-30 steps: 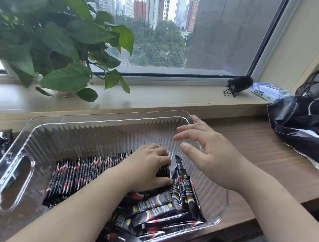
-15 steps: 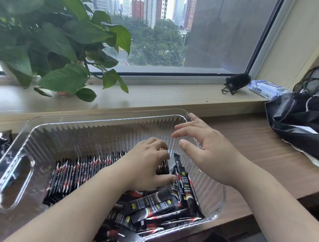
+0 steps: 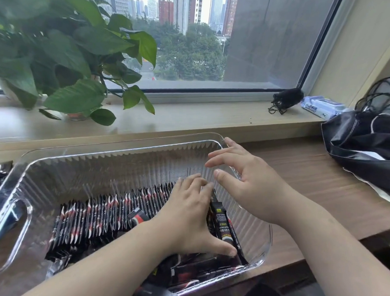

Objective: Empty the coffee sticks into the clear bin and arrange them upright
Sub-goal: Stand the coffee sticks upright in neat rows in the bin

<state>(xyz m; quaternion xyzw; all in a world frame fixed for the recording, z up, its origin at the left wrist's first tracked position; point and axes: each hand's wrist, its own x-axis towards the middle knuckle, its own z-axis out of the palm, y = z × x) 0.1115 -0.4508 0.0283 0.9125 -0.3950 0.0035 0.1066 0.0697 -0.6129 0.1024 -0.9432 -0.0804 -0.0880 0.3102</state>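
Here, left hand (image 3: pixel 191 217) flat on coffee sticks (image 3: pixel 97 213), right hand (image 3: pixel 250 184) spread over clear bin (image 3: pixel 99 166), plant (image 3: pixel 59 52) behind, black bag (image 3: pixel 363 150) beside

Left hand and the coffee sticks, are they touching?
Touching. Head view shows the left hand lying on the coffee sticks, thumb pressed against a leaning one.
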